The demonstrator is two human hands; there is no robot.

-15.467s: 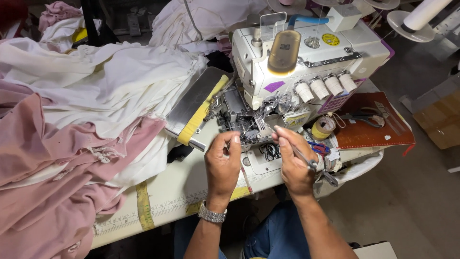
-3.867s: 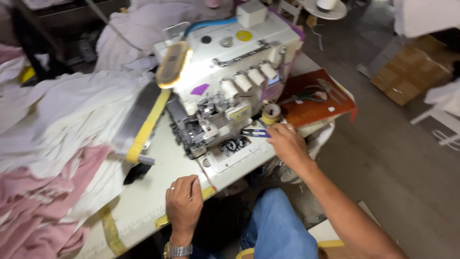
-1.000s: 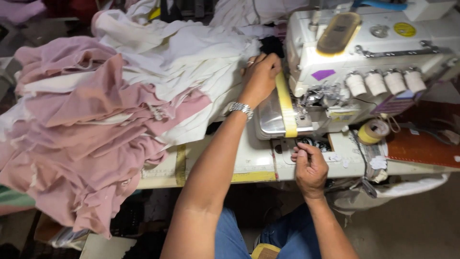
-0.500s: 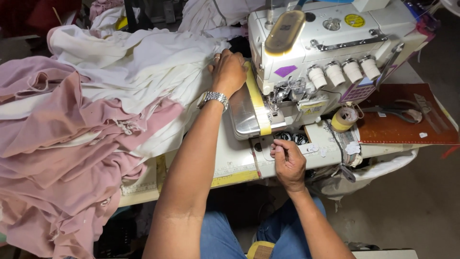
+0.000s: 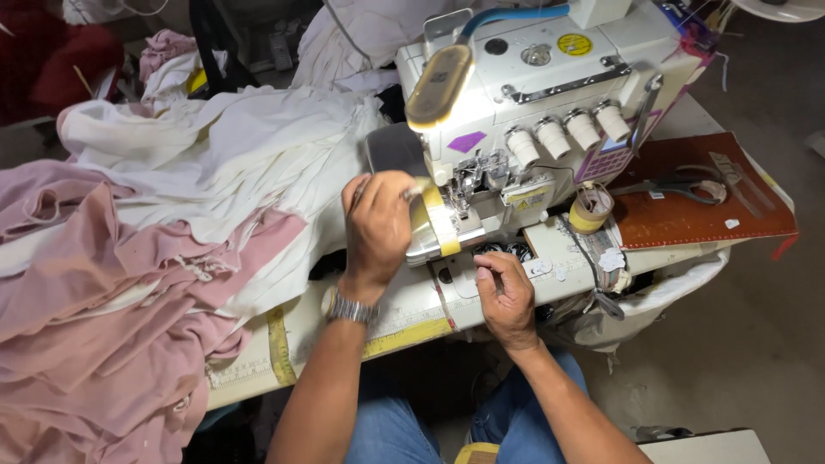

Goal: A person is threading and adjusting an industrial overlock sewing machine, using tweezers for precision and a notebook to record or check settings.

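Resting on the sewing machine (image 5: 550, 112) bed, left hand (image 5: 378, 225) fingers curled together; right hand (image 5: 505, 292) pinching thread

The left hand (image 5: 378, 228) hides part of the machine's front cover (image 5: 434, 225); pink cloth (image 5: 103, 344) runs off-frame.

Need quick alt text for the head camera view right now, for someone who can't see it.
A seated person's left hand rests on the yellow-taped side cover of a white overlock sewing machine, while the right hand pinches something small at the table edge below it. Pink and white fabric is heaped to the left; scissors lie on a brown mat.
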